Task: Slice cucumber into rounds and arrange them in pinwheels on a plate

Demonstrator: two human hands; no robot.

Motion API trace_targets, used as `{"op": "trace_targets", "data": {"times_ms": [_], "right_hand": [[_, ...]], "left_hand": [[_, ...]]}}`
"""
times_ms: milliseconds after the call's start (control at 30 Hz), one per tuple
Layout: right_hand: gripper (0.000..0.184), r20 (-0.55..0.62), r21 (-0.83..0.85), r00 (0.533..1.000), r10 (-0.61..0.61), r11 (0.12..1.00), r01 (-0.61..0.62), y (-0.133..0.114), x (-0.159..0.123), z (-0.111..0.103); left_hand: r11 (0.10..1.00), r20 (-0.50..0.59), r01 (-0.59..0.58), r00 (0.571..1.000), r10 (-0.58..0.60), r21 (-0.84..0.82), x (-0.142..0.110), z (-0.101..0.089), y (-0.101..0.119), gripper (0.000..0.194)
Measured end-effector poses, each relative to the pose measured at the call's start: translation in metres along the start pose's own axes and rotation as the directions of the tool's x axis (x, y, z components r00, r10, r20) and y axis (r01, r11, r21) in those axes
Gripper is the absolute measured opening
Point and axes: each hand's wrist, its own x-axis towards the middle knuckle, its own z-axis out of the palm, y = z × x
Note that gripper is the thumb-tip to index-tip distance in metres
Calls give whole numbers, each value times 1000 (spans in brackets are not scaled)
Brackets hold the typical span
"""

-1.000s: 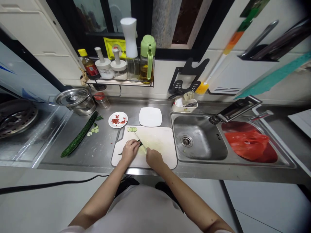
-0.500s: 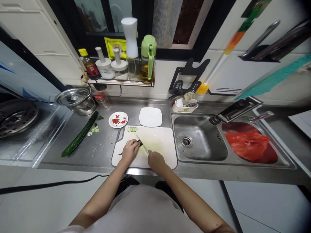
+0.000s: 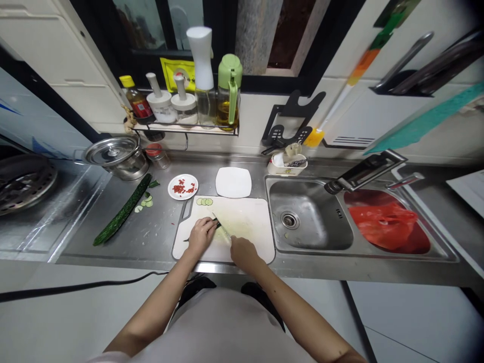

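Note:
On the white cutting board (image 3: 245,222), my left hand (image 3: 201,234) presses a dark green strip of cucumber peel or skin-side piece (image 3: 216,222) flat with curled fingers; most of it is hidden under the hand. My right hand (image 3: 244,252) is wrapped round the handle of a kitchen knife (image 3: 222,228). Its blade slants up and left, against the piece at my left fingertips. Several pale cucumber slices (image 3: 204,201) overlap in a row at the board's top left. A small dark end of the piece pokes out left of my left hand.
A whole cucumber (image 3: 121,212) lies left of the board, beside several scraps (image 3: 147,200). Behind the board stand a small plate with chopped red bits (image 3: 171,190) and a white square plate (image 3: 233,182). The sink (image 3: 313,217) is at the right, holding a red plastic bag (image 3: 385,224) in its second basin.
Both hands stay in nearly the same place, with the knife still against the piece. The whole view has shifted slightly.

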Motion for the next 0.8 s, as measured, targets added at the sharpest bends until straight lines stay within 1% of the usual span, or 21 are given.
{"op": "trace_targets", "data": {"times_ms": [267,433,533,633,800], "right_hand": [[30,-62,-3,998,-26,1000,26,-2,11,6],[30,-55,-5,998,-41,999,40,-6,24,3],[29,-70,-5,996,-46,999,46,-7,29,2],[29,-71,1,996,-46,999,47,-7,29,4],[29,-59,-11,998,-28,1000,28,0,18,11]], "left_hand": [[1000,2,3,1000,-3,0,1,0,0,23],[1000,4,-1,1000,1,-4,1,0,-1,23],[1000,4,1,1000,-1,-4,1,-1,0,22],[1000,7,1,1000,-1,-6,2,-3,1,22],[1000,12,6,1000,-6,-10,2,-3,2,21]]}}
